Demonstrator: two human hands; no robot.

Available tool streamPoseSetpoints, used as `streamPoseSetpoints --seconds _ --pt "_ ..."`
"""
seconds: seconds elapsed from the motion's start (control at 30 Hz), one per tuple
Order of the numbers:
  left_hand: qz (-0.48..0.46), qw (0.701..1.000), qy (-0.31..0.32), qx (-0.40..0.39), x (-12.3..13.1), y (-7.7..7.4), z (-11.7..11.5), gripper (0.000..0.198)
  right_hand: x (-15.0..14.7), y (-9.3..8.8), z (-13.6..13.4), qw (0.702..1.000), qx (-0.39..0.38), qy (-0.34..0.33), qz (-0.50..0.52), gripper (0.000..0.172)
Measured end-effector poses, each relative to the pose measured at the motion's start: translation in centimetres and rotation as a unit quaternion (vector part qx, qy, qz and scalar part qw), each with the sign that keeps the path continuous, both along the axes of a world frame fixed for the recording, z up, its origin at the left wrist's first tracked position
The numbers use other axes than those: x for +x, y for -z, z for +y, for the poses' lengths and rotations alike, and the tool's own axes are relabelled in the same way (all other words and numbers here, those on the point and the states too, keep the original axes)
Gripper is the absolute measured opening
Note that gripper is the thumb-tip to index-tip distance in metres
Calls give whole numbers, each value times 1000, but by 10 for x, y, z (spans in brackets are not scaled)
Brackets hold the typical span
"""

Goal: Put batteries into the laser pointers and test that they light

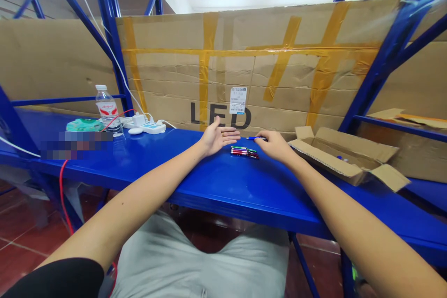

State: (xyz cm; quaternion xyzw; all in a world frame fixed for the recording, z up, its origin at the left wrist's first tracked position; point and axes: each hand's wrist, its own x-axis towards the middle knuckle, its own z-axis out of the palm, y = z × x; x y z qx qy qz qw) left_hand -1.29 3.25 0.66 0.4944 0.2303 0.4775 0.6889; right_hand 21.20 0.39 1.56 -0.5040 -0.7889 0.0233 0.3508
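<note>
My right hand (275, 145) pinches a blue pen (252, 138) behind the pile, its tip end pointing left. Fingers stretched out and palm turned inward, my left hand (217, 138) is open just left of the pens and holds nothing. Between the two hands several pens (243, 151) lie side by side on the blue table (223, 181), green and red ones among them. Part of the blue pen is hidden by my right fingers.
An open cardboard box (328, 160) with small blue-and-white items inside stands at the right. Toward the left are a water bottle (109, 111), a white power strip (150, 127) with cables and a green packet (84, 125). A large taped cardboard panel (167, 74) closes off the back.
</note>
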Motion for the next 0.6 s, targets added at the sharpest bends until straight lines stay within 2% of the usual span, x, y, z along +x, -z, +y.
streamPoseSetpoints --seconds 0.23,0.6 --pt "-10 1000 -18 -4 0 -2 -1 88 -2 -1 -3 1000 10 3 -6 28" --pt "5 1000 -5 -6 1 0 1 83 6 -7 -1 999 31 11 -5 30"
